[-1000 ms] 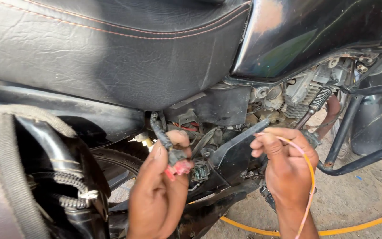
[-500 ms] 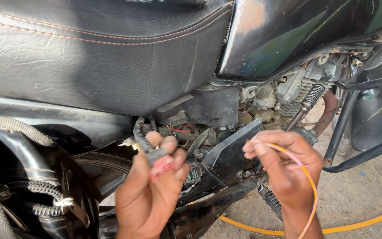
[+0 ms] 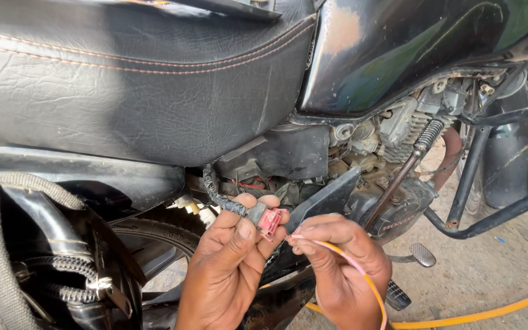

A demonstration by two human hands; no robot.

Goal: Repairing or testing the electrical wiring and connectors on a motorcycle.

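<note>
We see a small red plastic connector plug (image 3: 269, 221) at the centre of the view, just below the black cracked-leather motorcycle seat (image 3: 135, 79). The plug ends a black corrugated-sleeved cable (image 3: 215, 194), which loops up toward the frame under the seat. Our left hand (image 3: 230, 269) holds the plug in a clenched grip, thumb and forefinger pinching it and the grey cable end. Immediately right of the plug, our right hand (image 3: 337, 272) pinches a thin pink-and-orange wire (image 3: 362, 272), its tip almost touching the plug; the wire trails down over the wrist. Right of the plug lie the grey finned engine (image 3: 398, 131) and a black tubular crash guard (image 3: 490, 177); above these, the glossy dark fuel tank (image 3: 410, 49). Below the plug, a yellow hose (image 3: 472, 318) crosses the concrete ground (image 3: 496, 263). Left of the plug hangs a black zippered bag (image 3: 38, 256).
</note>
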